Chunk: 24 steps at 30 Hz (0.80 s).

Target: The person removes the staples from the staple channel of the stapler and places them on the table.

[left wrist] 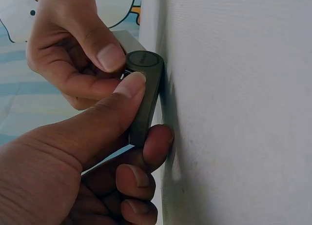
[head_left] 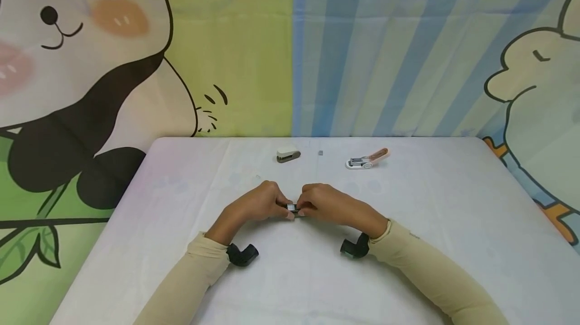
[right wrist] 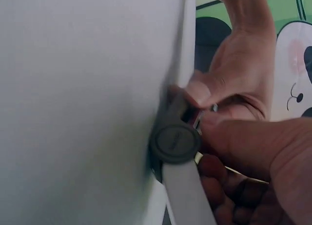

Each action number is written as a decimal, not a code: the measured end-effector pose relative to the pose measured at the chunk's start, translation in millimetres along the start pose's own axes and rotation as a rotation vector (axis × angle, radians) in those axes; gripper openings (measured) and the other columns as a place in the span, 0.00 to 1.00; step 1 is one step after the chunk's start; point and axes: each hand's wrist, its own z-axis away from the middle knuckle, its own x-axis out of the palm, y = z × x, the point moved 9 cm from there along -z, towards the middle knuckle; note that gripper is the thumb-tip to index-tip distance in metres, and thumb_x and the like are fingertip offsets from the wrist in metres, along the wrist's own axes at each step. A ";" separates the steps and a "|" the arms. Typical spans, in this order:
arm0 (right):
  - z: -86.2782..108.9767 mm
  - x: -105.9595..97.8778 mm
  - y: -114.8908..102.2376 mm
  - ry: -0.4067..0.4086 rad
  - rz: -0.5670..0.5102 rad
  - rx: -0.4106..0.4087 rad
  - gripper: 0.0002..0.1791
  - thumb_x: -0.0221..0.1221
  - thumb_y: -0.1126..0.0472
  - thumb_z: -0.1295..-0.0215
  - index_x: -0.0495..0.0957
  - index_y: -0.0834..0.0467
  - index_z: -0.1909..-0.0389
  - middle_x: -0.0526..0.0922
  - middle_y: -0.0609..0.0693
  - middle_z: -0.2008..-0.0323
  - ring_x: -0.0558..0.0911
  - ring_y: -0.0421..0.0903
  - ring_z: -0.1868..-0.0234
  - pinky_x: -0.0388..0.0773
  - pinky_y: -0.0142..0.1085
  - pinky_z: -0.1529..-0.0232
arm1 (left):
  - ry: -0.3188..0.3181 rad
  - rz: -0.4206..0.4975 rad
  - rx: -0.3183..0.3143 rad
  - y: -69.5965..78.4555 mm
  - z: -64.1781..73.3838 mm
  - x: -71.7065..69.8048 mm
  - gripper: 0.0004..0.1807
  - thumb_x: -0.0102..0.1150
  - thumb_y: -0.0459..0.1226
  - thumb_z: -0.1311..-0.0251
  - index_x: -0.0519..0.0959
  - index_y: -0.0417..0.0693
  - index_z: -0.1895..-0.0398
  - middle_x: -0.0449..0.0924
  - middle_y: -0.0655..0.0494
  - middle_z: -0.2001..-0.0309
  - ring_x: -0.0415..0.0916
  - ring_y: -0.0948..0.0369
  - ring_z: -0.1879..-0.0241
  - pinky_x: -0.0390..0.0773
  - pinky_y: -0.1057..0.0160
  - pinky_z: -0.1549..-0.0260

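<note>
Both hands meet over a dark grey stapler (left wrist: 146,98) with its pale arm (right wrist: 187,195) swung open from the round hinge. My left hand (head_left: 260,201) pinches the dark base between thumb and fingers, its thumb lying along the side. From the other side, my right hand (head_left: 333,207) grips close to the hinge with curled fingers, thumb and forefinger at the metal channel (right wrist: 197,120). A bit of shiny metal (head_left: 291,208) shows between the hands in the head view. The fingers hide much of the channel.
Toward the back of the white table (head_left: 408,204) stand a small white and grey stapler (head_left: 288,155) and an opened white stapler with an orange-brown arm (head_left: 368,159). Between them lies a little grey staple strip (head_left: 320,153). A printed curtain (head_left: 385,53) hangs behind.
</note>
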 end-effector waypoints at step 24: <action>-3.6 -1.0 1.1 0.151 -0.036 0.007 0.02 0.65 0.61 0.37 0.85 0.55 0.66 0.79 0.43 0.65 0.75 0.34 0.70 0.73 0.30 0.67 | -0.002 0.013 0.004 -1.4 0.1 1.1 0.04 0.72 0.38 0.45 0.90 0.48 0.69 0.82 0.62 0.78 0.56 0.70 0.83 0.57 0.69 0.82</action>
